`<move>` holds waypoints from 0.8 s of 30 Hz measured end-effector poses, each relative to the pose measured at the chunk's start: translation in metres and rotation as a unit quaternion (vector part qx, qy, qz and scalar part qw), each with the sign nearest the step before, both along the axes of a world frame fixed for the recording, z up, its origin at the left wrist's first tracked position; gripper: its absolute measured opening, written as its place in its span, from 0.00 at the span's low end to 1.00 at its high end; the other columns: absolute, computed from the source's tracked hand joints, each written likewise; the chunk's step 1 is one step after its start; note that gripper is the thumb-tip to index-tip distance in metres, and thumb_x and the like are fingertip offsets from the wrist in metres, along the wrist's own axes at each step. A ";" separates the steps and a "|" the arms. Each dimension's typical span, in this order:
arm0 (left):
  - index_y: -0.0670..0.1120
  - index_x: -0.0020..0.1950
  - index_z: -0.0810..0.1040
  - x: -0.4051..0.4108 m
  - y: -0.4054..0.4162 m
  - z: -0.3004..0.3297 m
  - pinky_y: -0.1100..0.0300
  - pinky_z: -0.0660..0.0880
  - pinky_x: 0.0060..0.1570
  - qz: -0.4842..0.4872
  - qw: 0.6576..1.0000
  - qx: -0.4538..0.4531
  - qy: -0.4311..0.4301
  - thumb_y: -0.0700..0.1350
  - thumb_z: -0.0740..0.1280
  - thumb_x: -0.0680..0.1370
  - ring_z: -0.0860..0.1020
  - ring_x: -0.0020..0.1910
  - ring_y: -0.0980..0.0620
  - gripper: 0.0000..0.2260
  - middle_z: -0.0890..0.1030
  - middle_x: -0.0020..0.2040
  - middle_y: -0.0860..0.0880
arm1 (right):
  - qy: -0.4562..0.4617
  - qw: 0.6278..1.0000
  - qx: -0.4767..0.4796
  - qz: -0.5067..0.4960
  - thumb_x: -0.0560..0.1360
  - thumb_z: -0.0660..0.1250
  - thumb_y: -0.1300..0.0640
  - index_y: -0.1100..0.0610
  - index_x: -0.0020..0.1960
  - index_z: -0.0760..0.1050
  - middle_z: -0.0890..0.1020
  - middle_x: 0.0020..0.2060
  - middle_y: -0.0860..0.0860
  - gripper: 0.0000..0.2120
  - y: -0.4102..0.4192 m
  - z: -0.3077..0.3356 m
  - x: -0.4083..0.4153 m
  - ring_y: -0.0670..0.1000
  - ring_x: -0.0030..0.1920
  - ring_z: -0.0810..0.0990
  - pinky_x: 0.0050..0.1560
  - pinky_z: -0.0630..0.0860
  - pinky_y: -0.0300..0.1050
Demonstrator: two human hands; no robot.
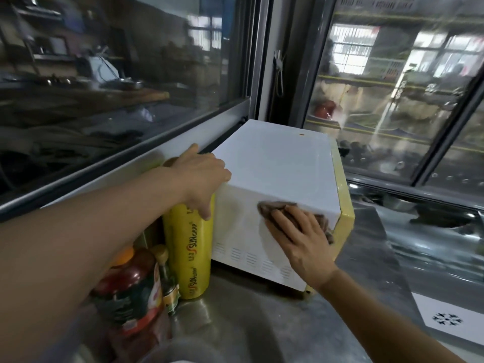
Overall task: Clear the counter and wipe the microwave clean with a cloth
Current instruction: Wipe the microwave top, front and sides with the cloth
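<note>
Head view: cloth seemingly flat under right hand against microwave.

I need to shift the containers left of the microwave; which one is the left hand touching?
The tall yellow cling-wrap roll: the left hand rests over its top. The red-filled jar and small bottle stand nearer, untouched.

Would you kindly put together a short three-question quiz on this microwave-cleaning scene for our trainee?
1. True or false: the right hand presses the brown cloth against the microwave's side panel.
2. What does the left hand rest on? A) yellow cling-wrap roll B) microwave's top corner C) window frame
3. Fill in: the red-filled jar stands ____ the cling-wrap roll, nearer the camera.

Key: 1 true; 2 B; 3 beside.
</note>
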State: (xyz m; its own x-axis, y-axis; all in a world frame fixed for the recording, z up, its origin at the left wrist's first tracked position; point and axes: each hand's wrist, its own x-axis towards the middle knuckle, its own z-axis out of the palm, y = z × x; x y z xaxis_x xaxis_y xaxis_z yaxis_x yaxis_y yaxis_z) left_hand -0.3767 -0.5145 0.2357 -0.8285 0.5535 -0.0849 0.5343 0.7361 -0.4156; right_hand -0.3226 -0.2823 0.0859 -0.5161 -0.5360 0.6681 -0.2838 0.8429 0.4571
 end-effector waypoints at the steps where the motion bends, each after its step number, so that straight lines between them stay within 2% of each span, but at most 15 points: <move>1: 0.52 0.66 0.69 -0.001 0.000 0.000 0.44 0.55 0.69 -0.004 1.000 0.002 0.001 0.60 0.74 0.64 0.68 0.64 0.49 0.34 0.71 0.61 0.52 | -0.006 1.000 0.012 0.007 0.74 0.55 0.61 0.58 0.65 0.73 0.68 0.64 0.55 0.21 -0.010 0.000 -0.005 0.61 0.64 0.66 0.65 0.61 0.58; 5: 0.51 0.62 0.71 -0.002 0.000 -0.003 0.46 0.59 0.66 -0.014 1.000 0.012 0.023 0.58 0.75 0.62 0.69 0.62 0.49 0.32 0.72 0.58 0.51 | -0.014 1.000 0.014 0.019 0.76 0.53 0.60 0.59 0.67 0.72 0.66 0.67 0.53 0.21 -0.056 0.003 -0.029 0.59 0.65 0.65 0.67 0.58 0.55; 7: 0.51 0.58 0.72 -0.002 0.000 -0.005 0.47 0.60 0.64 -0.018 0.999 0.017 0.035 0.58 0.76 0.63 0.70 0.60 0.49 0.28 0.72 0.56 0.52 | -0.032 0.999 0.006 0.013 0.77 0.52 0.58 0.59 0.69 0.70 0.68 0.69 0.53 0.22 -0.073 0.001 -0.039 0.58 0.68 0.63 0.70 0.53 0.54; 9: 0.51 0.60 0.71 -0.002 -0.001 -0.005 0.47 0.60 0.64 -0.016 0.999 0.021 0.035 0.58 0.76 0.62 0.69 0.60 0.49 0.29 0.72 0.57 0.52 | -0.055 0.998 0.024 0.006 0.75 0.52 0.57 0.59 0.69 0.69 0.71 0.69 0.52 0.24 -0.082 -0.005 -0.044 0.57 0.69 0.62 0.72 0.49 0.53; 11: 0.52 0.64 0.70 -0.001 -0.001 -0.006 0.48 0.59 0.64 -0.008 0.999 0.021 0.029 0.57 0.76 0.62 0.68 0.62 0.50 0.33 0.72 0.59 0.52 | -0.101 0.991 0.081 0.017 0.74 0.53 0.57 0.60 0.68 0.71 0.73 0.67 0.52 0.24 -0.080 -0.022 -0.043 0.57 0.68 0.64 0.72 0.51 0.53; 13: 0.52 0.64 0.70 -0.001 0.000 -0.006 0.48 0.59 0.65 -0.005 0.999 0.023 0.031 0.57 0.76 0.62 0.68 0.62 0.50 0.33 0.72 0.59 0.52 | -0.159 0.978 0.126 0.036 0.76 0.53 0.57 0.60 0.66 0.73 0.75 0.65 0.53 0.21 -0.071 -0.040 -0.036 0.58 0.66 0.68 0.68 0.62 0.53; 15: 0.52 0.64 0.70 -0.001 0.000 -0.007 0.48 0.59 0.65 -0.006 0.999 0.025 0.037 0.57 0.76 0.62 0.68 0.62 0.50 0.33 0.72 0.59 0.52 | -0.187 0.978 0.085 0.042 0.77 0.53 0.57 0.59 0.62 0.76 0.78 0.60 0.52 0.19 -0.057 -0.045 -0.023 0.57 0.61 0.71 0.61 0.72 0.52; 16: 0.52 0.64 0.70 -0.001 0.000 -0.008 0.48 0.59 0.64 -0.008 0.999 0.029 0.038 0.57 0.76 0.63 0.68 0.62 0.50 0.32 0.72 0.58 0.52 | -0.183 0.981 0.049 0.043 0.77 0.54 0.57 0.58 0.60 0.78 0.79 0.57 0.52 0.18 -0.051 -0.042 -0.015 0.56 0.58 0.71 0.58 0.73 0.51; 18: 0.51 0.62 0.69 -0.001 -0.002 -0.009 0.50 0.60 0.61 -0.010 0.998 0.052 0.035 0.57 0.76 0.62 0.68 0.61 0.50 0.32 0.72 0.57 0.53 | -0.151 0.987 -0.021 0.054 0.75 0.55 0.58 0.58 0.58 0.79 0.80 0.56 0.52 0.18 -0.043 -0.021 0.003 0.55 0.56 0.70 0.57 0.71 0.48; 21: 0.49 0.64 0.66 -0.001 -0.004 -0.009 0.50 0.61 0.62 -0.002 0.993 0.113 0.025 0.59 0.76 0.62 0.68 0.63 0.51 0.36 0.73 0.60 0.53 | -0.086 0.985 -0.126 0.075 0.72 0.59 0.65 0.59 0.57 0.79 0.79 0.58 0.54 0.17 -0.046 0.032 0.017 0.54 0.57 0.70 0.55 0.63 0.44; 24: 0.49 0.65 0.64 0.001 -0.006 -0.006 0.49 0.62 0.64 0.025 0.987 0.158 0.032 0.61 0.76 0.61 0.68 0.64 0.50 0.39 0.72 0.62 0.51 | -0.095 0.972 -0.212 0.037 0.68 0.68 0.66 0.56 0.58 0.77 0.77 0.60 0.51 0.19 -0.058 0.077 0.003 0.54 0.55 0.70 0.46 0.67 0.49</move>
State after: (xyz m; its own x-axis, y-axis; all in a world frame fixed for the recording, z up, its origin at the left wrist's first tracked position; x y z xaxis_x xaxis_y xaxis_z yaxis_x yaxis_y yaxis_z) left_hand -0.3754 -0.5206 0.2295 -0.8537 0.5022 0.1380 0.4741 0.8590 -0.1933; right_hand -0.3201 -0.3398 0.1628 -0.6218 -0.2737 0.7338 -0.3967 0.9179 0.0062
